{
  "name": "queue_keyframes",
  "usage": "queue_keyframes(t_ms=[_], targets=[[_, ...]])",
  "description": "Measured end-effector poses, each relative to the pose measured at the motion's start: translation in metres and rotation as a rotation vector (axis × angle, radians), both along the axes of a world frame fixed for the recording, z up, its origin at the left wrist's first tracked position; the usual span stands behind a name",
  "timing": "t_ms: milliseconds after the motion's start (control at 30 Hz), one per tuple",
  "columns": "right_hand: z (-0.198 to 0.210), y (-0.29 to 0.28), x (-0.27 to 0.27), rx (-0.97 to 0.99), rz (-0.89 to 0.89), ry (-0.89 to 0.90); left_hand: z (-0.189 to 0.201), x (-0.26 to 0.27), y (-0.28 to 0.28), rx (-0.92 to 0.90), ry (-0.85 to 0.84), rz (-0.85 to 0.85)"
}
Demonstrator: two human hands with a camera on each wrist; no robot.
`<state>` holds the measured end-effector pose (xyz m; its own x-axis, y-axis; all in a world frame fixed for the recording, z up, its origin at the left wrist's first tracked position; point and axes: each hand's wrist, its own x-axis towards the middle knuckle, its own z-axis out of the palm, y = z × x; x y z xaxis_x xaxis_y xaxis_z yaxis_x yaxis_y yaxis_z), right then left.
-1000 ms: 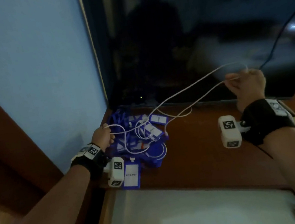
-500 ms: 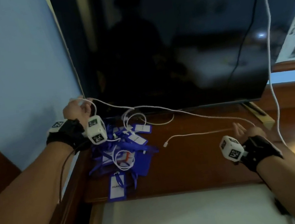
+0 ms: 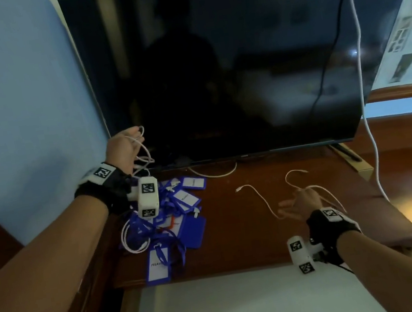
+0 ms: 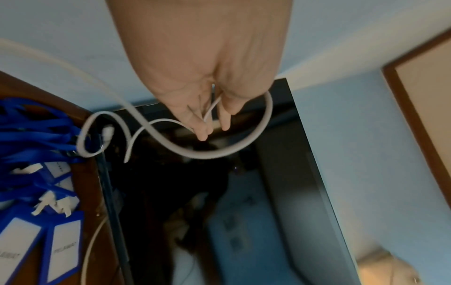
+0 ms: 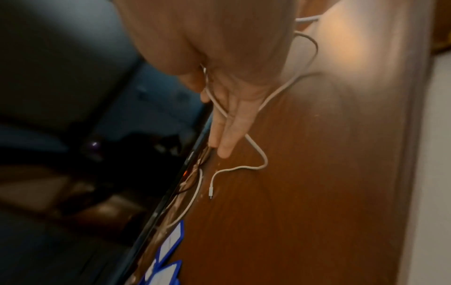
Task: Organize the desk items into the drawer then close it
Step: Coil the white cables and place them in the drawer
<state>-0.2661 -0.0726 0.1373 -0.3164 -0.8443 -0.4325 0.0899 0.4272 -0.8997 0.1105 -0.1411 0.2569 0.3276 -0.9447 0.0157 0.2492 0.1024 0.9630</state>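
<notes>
A brown desk [image 3: 238,243] carries a dark television [image 3: 227,68]. Nearest, the right hand [image 3: 303,204] pinches a white cable [image 3: 261,198] under its thumb, seen only from the right wrist. Farther left, above blue tags [image 3: 181,212], the left hand [image 3: 122,151] grasps coiled loops.

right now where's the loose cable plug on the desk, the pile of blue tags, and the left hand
cable plug [image 3: 237,190], head view, on the connector tip
blue tags [image 3: 193,230], head view, on a plain blue tag in the pile
left hand [image 3: 122,149], head view, on the palm
</notes>
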Motion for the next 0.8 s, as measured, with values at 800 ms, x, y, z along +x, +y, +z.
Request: queue_keyframes(t_ms=[800], targets=[[0.127, 0.055, 0.06, -0.648, 0.546, 0.678, -0.059, -0.031, 0.033, 0.238, -1.134, -0.13]])
